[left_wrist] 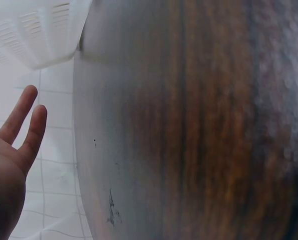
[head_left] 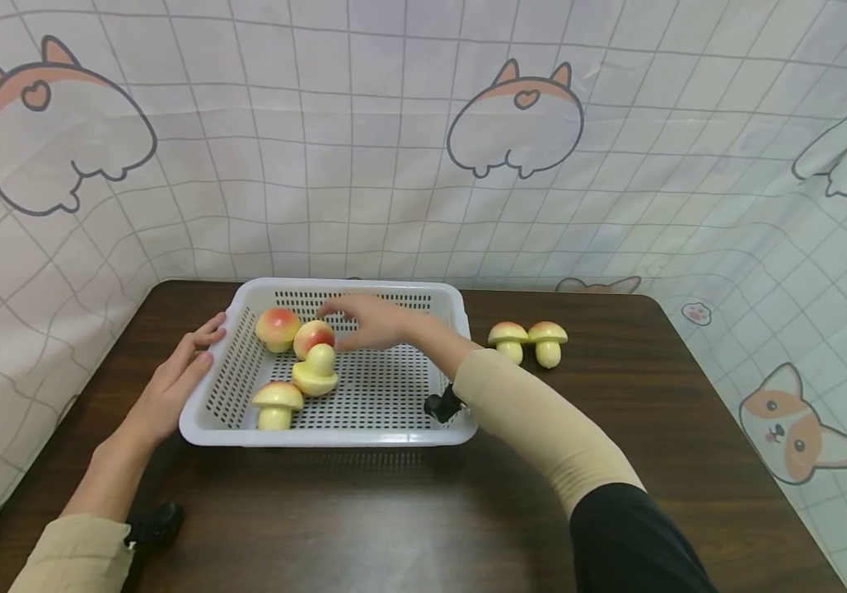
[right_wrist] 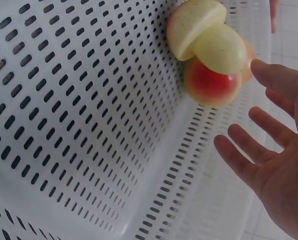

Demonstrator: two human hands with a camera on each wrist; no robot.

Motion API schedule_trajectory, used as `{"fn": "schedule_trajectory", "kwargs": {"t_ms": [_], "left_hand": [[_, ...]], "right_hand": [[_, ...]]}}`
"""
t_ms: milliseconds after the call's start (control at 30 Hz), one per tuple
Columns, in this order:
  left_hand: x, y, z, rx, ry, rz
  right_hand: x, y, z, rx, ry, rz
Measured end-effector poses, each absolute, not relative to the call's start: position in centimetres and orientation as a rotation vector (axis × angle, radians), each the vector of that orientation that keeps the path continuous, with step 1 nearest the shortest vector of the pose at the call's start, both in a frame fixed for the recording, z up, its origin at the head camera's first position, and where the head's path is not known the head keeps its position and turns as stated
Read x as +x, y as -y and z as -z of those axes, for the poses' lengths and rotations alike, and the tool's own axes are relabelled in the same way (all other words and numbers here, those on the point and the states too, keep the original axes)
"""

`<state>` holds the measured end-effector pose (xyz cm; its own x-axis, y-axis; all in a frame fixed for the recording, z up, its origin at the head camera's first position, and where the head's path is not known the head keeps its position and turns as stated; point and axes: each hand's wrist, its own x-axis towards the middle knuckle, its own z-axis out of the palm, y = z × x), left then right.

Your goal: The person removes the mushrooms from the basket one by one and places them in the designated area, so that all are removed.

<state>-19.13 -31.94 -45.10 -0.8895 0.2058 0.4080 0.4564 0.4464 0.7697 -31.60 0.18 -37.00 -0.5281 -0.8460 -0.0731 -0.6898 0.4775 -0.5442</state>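
My right hand (head_left: 373,321) is inside the white slotted basket (head_left: 401,438), beside a red-and-yellow toy peach (head_left: 312,336). Its fingers are spread and loosely bent in the right wrist view, holding nothing. A second toy peach (head_left: 278,328) sits to the left. Against the nearer peach leans a yellow toy mushroom (head_left: 316,372), stem up; the right wrist view shows this mushroom (right_wrist: 221,49) partly covering the peach (right_wrist: 212,85). Another toy mushroom (head_left: 277,403) stands cap up near the front wall. My left hand (head_left: 171,385) touches the basket's left rim with its fingers extended.
Two more toy mushrooms (head_left: 546,343) stand side by side on the dark wooden table (head_left: 616,395), right of the basket, behind my right forearm. A white gridded cloth (head_left: 364,206) with dog drawings hangs along the table's back and sides.
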Motion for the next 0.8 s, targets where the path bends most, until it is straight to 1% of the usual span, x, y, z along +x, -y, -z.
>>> {"fn": "schedule_trajectory", "kwargs": {"t_ms": [367, 800], "left_hand": [[-19.0, 31.8, 45.0, -0.583, 2.433, 1.433], [-19.1, 32.0, 45.3, -0.569, 2.444, 1.423]], "right_hand": [[-31.9, 0.5, 38.9, -1.237, -2.427, 0.663], [-31.5, 1.3, 39.0, -1.253, -2.413, 0.629]]}}
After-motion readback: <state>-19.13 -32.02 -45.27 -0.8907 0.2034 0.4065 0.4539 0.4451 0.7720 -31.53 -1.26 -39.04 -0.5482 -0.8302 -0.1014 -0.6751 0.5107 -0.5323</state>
